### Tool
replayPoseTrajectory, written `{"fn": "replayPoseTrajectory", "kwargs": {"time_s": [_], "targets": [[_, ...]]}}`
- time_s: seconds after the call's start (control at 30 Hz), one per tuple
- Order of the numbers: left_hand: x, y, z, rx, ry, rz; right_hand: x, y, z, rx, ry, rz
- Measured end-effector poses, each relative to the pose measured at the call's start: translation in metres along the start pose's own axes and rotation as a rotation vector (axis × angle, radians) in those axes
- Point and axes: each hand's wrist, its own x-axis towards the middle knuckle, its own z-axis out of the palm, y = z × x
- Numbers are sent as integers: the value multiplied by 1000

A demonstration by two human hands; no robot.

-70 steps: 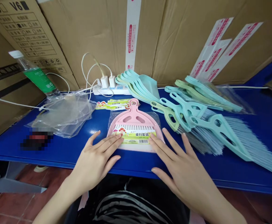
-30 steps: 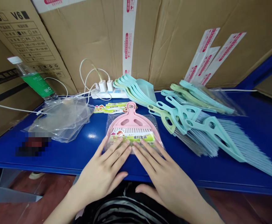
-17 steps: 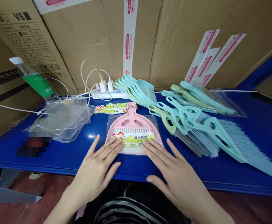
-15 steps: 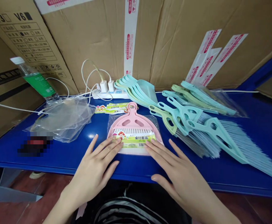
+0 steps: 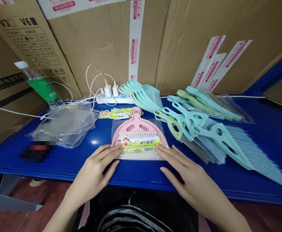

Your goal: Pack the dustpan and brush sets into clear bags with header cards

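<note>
A pink dustpan [image 5: 147, 124] with a white-bristled brush lies flat before me in a clear plastic bag [image 5: 115, 126], its handle pointing away. A green and white printed label [image 5: 138, 146] lies across the lower part of the set. My left hand [image 5: 97, 166] rests with fingers stretched out, fingertips at the label's left end. On the other side my right hand [image 5: 184, 167] lies open, fingertips touching the label's right end and the bag. Both thumbs sit apart from the fingers, near the table edge.
Blue and green brushes [image 5: 224, 141] lie to the right, below bagged sets [image 5: 208, 103]. Stacked dustpans [image 5: 143, 93] and a power strip [image 5: 115, 99] stand behind. More labels [image 5: 119, 112], clear bags [image 5: 69, 122] and a tilted bottle [image 5: 43, 87] are at left.
My hands have spread apart, the left moving left and the right moving right, from the label's middle to its ends. The pink dustpan set stays in place.
</note>
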Motion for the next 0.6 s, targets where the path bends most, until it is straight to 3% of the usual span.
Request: {"fn": "replayPoseTrajectory", "kwargs": {"time_s": [0.17,0.37,0.47,0.6], "targets": [[-5,-2,-3,-14,41,59,-2,0,-4,93,59,67],[-15,3,-11,-14,58,194,-1,0,-14,294,239,192],[-21,9,-5,-9,96,307,-1,-3,-15,398,312,246],[-27,20,12,92,262,442,-2,-18,-7,506,454,364]]}}
